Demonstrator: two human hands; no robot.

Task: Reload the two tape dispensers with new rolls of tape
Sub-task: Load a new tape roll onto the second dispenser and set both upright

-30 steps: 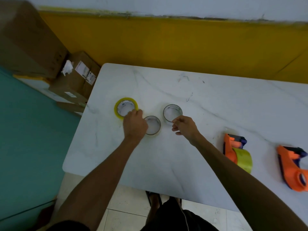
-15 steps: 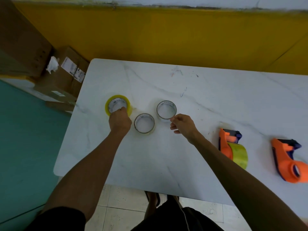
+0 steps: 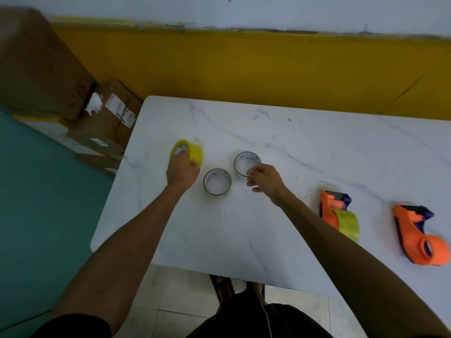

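My left hand (image 3: 181, 170) grips a yellow tape roll (image 3: 192, 152) and holds it tilted, lifted off the white marble table (image 3: 305, 147). My right hand (image 3: 264, 178) pinches the near rim of an empty grey core ring (image 3: 246, 161). A second empty core ring (image 3: 217, 182) lies flat between my hands. At the right lies an orange dispenser (image 3: 328, 208) loaded with a yellow roll (image 3: 347, 224). Further right lies a second orange dispenser (image 3: 415, 236) with a bare orange hub.
Cardboard boxes (image 3: 107, 123) are stacked on the floor beyond the table's left edge, against a yellow wall (image 3: 244, 67). A teal surface (image 3: 44, 191) lies to the left. My feet (image 3: 234, 289) show under the near edge.
My left hand has closed around the yellow roll and tipped it up off the table. My right hand has reached the rim of the right-hand core ring.
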